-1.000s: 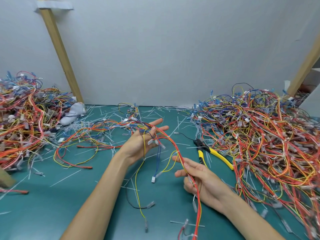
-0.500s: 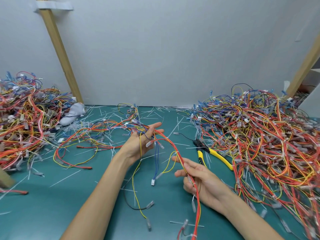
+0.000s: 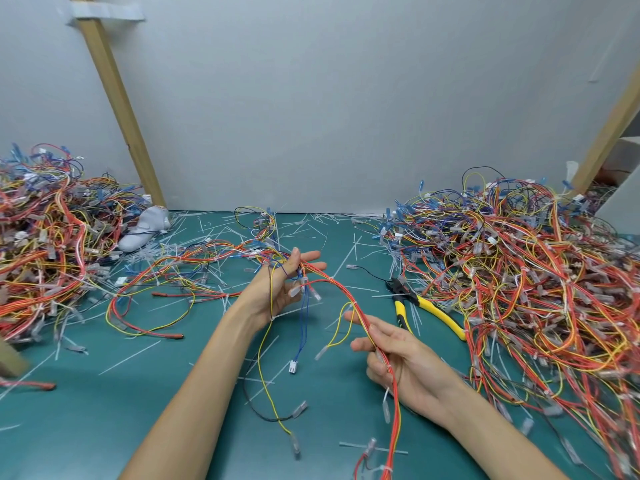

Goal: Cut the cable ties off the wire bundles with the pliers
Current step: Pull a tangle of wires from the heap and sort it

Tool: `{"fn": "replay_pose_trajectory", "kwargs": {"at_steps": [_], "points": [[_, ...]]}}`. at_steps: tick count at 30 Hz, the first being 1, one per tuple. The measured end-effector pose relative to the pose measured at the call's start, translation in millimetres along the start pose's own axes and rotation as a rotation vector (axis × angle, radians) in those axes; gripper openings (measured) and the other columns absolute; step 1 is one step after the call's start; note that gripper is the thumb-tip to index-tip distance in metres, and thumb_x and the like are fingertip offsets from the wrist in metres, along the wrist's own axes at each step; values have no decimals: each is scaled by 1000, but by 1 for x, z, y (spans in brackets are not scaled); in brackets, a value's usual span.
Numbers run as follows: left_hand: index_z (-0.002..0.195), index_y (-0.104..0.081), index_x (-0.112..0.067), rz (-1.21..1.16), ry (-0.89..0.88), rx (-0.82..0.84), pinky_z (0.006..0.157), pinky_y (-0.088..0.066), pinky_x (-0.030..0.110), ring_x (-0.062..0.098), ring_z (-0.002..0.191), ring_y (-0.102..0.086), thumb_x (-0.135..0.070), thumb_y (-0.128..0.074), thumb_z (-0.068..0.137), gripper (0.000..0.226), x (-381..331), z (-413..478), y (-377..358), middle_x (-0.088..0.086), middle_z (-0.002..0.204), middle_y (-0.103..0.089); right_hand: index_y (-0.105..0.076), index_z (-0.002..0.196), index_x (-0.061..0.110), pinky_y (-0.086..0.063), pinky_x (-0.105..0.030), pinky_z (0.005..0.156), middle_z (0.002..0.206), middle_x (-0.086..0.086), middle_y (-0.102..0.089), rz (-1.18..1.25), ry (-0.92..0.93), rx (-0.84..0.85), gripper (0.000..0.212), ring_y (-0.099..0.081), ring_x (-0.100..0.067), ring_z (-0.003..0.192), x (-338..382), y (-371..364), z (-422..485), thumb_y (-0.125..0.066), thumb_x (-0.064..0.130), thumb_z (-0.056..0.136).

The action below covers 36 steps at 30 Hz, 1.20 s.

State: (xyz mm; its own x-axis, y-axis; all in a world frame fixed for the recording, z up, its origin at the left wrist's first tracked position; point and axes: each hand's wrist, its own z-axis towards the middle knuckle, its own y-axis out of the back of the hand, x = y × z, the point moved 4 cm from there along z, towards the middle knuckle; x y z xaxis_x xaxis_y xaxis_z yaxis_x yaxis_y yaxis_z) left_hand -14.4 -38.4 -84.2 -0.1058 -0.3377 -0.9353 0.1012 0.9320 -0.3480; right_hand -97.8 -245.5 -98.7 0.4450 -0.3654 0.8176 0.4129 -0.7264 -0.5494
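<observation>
Both hands are up over the middle of the table (image 3: 104, 427), apart, with one wire bundle (image 3: 341, 285) strung between them. The left hand (image 3: 277, 292) pinches it under the thumb, loose blue and yellow leads dangling. The right hand (image 3: 398, 362) curls its lower fingers round the red strands (a white cable tie (image 3: 352, 303) sits just up the bundle). The pliers (image 3: 415, 303) lie untouched right of centre, beside the right-edge heap (image 3: 536, 289).
</observation>
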Motion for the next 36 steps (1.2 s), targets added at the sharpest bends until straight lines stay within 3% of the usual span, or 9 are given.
{"fn": "replay_pose_trajectory", "kwargs": {"at_steps": [9,15,18,21,24,27,30,33,36], "points": [[102,-76,-29,118,52,-18,56,-49,14,4,67,-65,-58,-54,80,42,-3,-6,-1,-3,111,-72,-68,121,13,-40,-18,41,86,-12,-68,34,-5,15,33,-49,-9,44,-1,2,1,-54,16,92],[110,-70,-17,180,62,-38,62,-55,21,7,78,-68,-54,-56,83,48,-4,-13,-1,-1,105,-73,-70,119,14,-41,-17,42,83,-8,-67,111,-14,0,33,-50,-7,45,-1,2,2,-53,15,91],[111,-62,-10,175,69,-43,64,-55,23,15,88,-69,-37,-55,94,33,-2,-16,-2,6,112,-70,-72,116,16,-37,-17,41,80,-5,-66,156,-7,-27,32,-46,-6,44,0,2,3,-52,15,90],[102,-64,-15,245,50,-12,76,-56,22,17,91,-64,-12,-57,95,10,-3,-21,-1,5,105,-65,-75,111,17,-34,-16,40,77,-2,-65,215,14,-70,33,-43,-5,43,3,2,3,-51,13,89],[111,-61,-11,470,94,-29,91,-51,27,16,96,-61,-2,-59,92,21,-7,-34,10,6,111,-62,-73,113,16,-34,-16,40,78,-2,-64,254,33,-100,33,-42,-5,43,4,3,4,-51,13,89],[122,-58,0,704,142,-34,85,-53,25,18,92,-64,-6,-53,97,26,-14,-54,22,17,119,-63,-67,119,17,-36,-16,40,79,-2,-65,244,43,-116,34,-43,-5,44,3,1,8,-51,15,89],[123,-58,-2,721,226,37,78,-56,25,19,88,-68,-16,-39,104,30,-18,-80,19,15,117,-67,-68,115,21,-38,-16,42,81,-1,-66,212,77,-136,32,-49,-6,50,7,-3,13,-52,18,87],[131,-51,-15,556,259,264,92,-54,33,23,107,-67,-31,-37,101,37,-16,-102,7,9,122,-67,-64,118,23,-46,-18,49,88,-1,-70,144,111,-168,33,-61,-11,64,13,-7,23,-51,22,88],[140,-41,-21,265,230,355,98,-50,34,28,122,-58,-57,-57,85,68,-10,-105,-5,8,133,-60,-53,130,22,-52,-23,60,97,-4,-71,153,131,-194,33,-69,-14,78,17,-11,39,-43,22,98]]}}
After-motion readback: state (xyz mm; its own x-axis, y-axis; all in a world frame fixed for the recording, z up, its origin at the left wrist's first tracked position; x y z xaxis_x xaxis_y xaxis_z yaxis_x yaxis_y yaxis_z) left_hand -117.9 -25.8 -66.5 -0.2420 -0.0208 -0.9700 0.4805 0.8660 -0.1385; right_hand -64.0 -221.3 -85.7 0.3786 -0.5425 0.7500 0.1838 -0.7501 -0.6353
